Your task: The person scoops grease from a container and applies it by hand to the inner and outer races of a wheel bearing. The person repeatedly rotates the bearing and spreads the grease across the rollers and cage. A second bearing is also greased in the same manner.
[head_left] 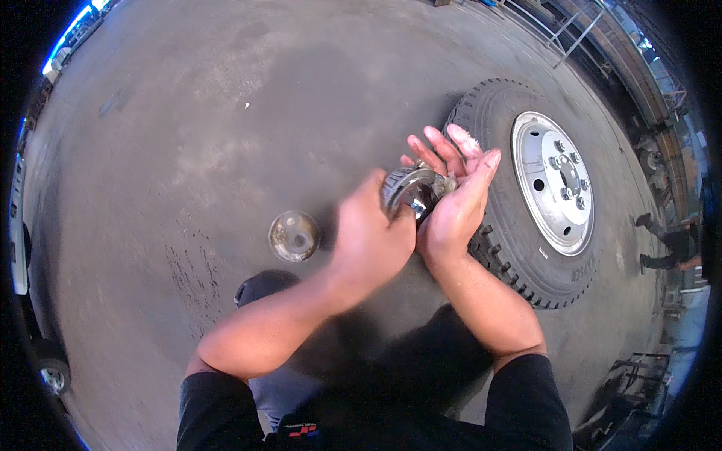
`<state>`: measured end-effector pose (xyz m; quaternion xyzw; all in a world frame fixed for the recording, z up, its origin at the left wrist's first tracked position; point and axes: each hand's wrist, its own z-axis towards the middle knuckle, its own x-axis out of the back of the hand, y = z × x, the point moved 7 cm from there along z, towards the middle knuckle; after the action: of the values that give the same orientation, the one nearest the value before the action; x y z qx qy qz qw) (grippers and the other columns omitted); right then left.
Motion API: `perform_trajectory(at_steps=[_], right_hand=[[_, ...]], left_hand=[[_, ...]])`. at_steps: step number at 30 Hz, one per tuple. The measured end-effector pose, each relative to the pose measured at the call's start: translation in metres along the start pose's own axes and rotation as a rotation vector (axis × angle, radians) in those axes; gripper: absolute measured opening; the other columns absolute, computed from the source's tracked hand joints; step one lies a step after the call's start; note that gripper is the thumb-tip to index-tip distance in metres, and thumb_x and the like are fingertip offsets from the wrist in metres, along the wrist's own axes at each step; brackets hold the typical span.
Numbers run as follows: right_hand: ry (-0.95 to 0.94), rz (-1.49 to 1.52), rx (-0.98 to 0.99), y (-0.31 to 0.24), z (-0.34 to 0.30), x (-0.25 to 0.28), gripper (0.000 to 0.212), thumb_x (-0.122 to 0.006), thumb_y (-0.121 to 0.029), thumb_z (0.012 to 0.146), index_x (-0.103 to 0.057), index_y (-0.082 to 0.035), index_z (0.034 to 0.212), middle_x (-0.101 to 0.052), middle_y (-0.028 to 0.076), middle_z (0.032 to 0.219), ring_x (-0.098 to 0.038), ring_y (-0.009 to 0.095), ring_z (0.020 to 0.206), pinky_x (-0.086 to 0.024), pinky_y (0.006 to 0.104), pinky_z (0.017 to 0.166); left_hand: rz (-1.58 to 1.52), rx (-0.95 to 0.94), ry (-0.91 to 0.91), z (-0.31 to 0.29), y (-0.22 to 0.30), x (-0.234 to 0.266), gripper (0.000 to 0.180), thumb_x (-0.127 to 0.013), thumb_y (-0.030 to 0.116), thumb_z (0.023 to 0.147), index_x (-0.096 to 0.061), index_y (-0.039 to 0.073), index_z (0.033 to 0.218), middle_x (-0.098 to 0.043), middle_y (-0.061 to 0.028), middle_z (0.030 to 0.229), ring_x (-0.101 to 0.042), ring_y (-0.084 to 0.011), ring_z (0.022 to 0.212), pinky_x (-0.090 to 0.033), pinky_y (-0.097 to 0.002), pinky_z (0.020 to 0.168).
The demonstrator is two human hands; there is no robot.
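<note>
My left hand [372,237] is closed round a roller bearing [408,188], with rollers showing along its edge and a shiny dark bore. My right hand [459,207] is turned palm up, its fingers stretched out and smeared. Pale grease [446,183] lies in that palm, where the bearing's edge meets it. The smears also coat the right fingertips. On the floor to the left of my hands sits a small round container [294,236] with brownish residue inside; its exact kind I cannot tell.
A large truck wheel [496,188] with a silver rim lies just right of my right hand. Dark marks streak the concrete floor [188,150] at left. A person [669,240] is at the far right, near metal racks. A vehicle [21,248] stands at the left edge.
</note>
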<state>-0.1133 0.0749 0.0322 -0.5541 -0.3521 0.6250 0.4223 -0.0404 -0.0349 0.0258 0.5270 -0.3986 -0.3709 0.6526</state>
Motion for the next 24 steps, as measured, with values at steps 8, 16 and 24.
perform_trajectory(at_steps=[8, 16, 24], right_hand=[[-0.207, -0.065, -0.268, 0.020, 0.009, 0.002, 0.077, -0.024, -0.062, 0.101, -0.048, 0.006, 0.130, -0.063, 0.026, 0.115, -0.068, 0.032, 0.097, -0.055, 0.0430, 0.087], [-0.350, 0.468, -0.357, 0.001, 0.010, -0.010, 0.095, -0.012, -0.078, 0.090, -0.029, -0.009, 0.152, -0.040, 0.025, 0.148, -0.041, 0.038, 0.137, -0.031, 0.0515, 0.112], [-0.551, 0.188, -0.301, 0.009, -0.014, -0.029, 0.115, -0.008, -0.093, 0.074, -0.011, -0.013, 0.157, -0.033, 0.019, 0.153, -0.039, 0.039, 0.137, -0.033, 0.0507, 0.109]], left_hand=[[0.048, -0.211, -0.123, -0.006, 0.016, 0.004, 0.005, -0.054, -0.003, 0.083, -0.053, -0.002, 0.088, -0.055, -0.0096, 0.068, -0.051, -0.0135, 0.060, -0.044, -0.0305, 0.057], [-0.461, 0.510, -0.165, -0.005, -0.020, 0.005, 0.019, -0.047, 0.000, 0.081, -0.055, -0.003, 0.098, -0.059, -0.0106, 0.070, -0.055, -0.0156, 0.044, -0.041, -0.0293, 0.036], [-0.591, 0.520, -0.257, -0.006, -0.011, -0.004, 0.019, -0.048, 0.003, 0.079, -0.056, -0.003, 0.096, -0.056, -0.0107, 0.062, -0.051, -0.0150, 0.038, -0.033, -0.0266, 0.029]])
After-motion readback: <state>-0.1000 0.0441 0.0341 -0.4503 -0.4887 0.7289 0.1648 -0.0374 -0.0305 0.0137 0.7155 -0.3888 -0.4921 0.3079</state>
